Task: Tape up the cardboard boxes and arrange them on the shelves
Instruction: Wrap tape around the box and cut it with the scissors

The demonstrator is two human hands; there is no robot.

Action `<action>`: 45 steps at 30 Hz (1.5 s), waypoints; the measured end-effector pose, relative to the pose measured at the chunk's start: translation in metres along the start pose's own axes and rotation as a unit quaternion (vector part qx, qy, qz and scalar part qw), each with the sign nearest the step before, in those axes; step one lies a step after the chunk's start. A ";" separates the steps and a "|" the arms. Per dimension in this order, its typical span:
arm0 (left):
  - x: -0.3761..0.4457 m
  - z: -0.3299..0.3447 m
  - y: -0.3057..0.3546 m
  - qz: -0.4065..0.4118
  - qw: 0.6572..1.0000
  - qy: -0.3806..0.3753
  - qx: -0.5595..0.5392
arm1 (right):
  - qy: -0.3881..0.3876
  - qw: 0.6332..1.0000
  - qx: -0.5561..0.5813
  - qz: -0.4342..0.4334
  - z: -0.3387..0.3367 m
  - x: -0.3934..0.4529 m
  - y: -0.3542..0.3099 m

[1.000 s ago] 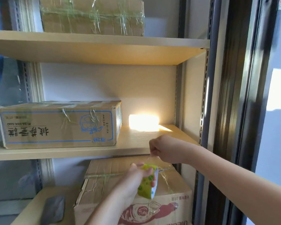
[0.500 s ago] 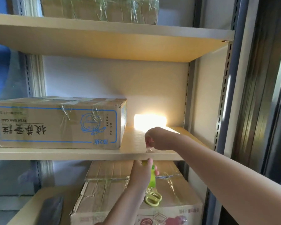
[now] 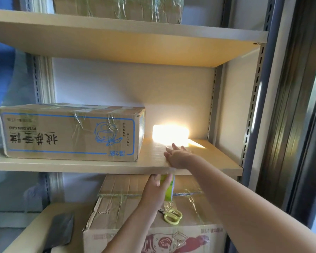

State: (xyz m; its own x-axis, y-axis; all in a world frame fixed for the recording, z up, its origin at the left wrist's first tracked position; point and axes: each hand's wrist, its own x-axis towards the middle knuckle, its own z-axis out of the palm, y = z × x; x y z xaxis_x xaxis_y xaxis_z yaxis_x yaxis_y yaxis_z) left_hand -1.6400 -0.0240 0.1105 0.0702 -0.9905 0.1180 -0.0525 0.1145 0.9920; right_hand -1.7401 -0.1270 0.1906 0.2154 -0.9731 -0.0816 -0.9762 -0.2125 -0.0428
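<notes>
The left hand grips the tape roll just under the middle shelf front edge; the right hand, fingers spread, rests above on it.

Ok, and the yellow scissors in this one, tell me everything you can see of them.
The scissors have yellow plastic loop handles and short dark blades, only partly visible. They lie flat and look closed on top of the big taped cardboard box on the lowest shelf, blades pointing left towards the left hand's wrist. No hand touches them: the left hand holds a green tape roll just above, and the right hand rests on the middle shelf.
</notes>
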 end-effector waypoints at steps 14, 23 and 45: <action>-0.077 -0.095 -0.190 -0.378 0.841 -0.138 0.360 | -0.039 0.989 0.006 -0.142 0.295 -0.139 -0.005; -0.064 -0.050 -0.358 -0.388 0.784 -0.128 0.467 | -0.249 0.964 0.092 0.008 0.491 -0.071 -0.017; -0.073 -0.072 -0.443 -0.415 0.872 0.078 0.247 | -0.158 0.878 0.312 0.328 0.533 -0.043 0.006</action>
State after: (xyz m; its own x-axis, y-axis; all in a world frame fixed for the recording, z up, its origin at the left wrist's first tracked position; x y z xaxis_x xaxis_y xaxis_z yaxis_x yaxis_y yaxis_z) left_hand -1.5498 0.0033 -0.3345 0.4209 -0.6905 -0.5883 -0.3386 -0.7212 0.6043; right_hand -1.7421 -0.0391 -0.3364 -0.2961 -0.7733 -0.5607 -0.7108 0.5705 -0.4115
